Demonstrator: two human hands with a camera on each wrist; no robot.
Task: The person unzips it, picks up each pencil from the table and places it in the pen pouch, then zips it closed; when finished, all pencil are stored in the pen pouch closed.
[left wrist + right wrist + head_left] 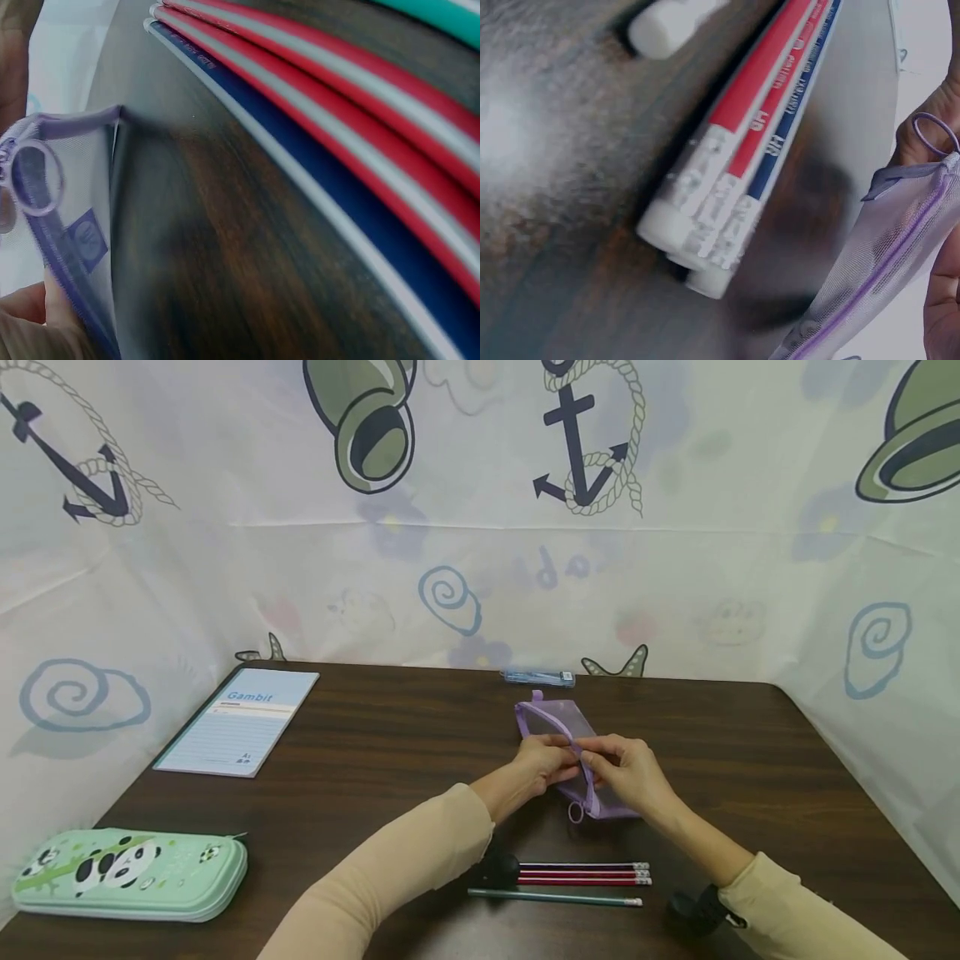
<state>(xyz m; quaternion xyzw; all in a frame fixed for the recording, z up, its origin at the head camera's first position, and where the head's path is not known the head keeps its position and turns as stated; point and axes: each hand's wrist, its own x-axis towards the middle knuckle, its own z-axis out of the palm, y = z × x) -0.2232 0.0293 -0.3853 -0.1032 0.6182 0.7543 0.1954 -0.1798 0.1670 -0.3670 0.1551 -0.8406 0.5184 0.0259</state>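
Observation:
In the head view, a purple mesh zip pouch (573, 714) lies slanted at the right of the table's middle. My left hand (536, 764) pinches the zip edge of the pouch from the left. My right hand (628, 772) meets it there, thumb and fingers pinching the same edge. A ring-shaped zip pull (575, 812) hangs at the pouch's near end. Nearer to me lie two red pencils and a dark blue one side by side (585, 874), white erasers to the right. A green pencil (558, 897) lies parallel in front of them.
A mint pencil case (127, 872) with a panda print sits at the front left. Behind it lies a pale blue notebook (236, 727). A slim translucent blue item (538, 677) rests by the back edge of the dark wood table (405, 727). Printed white fabric (300, 552) surrounds the table.

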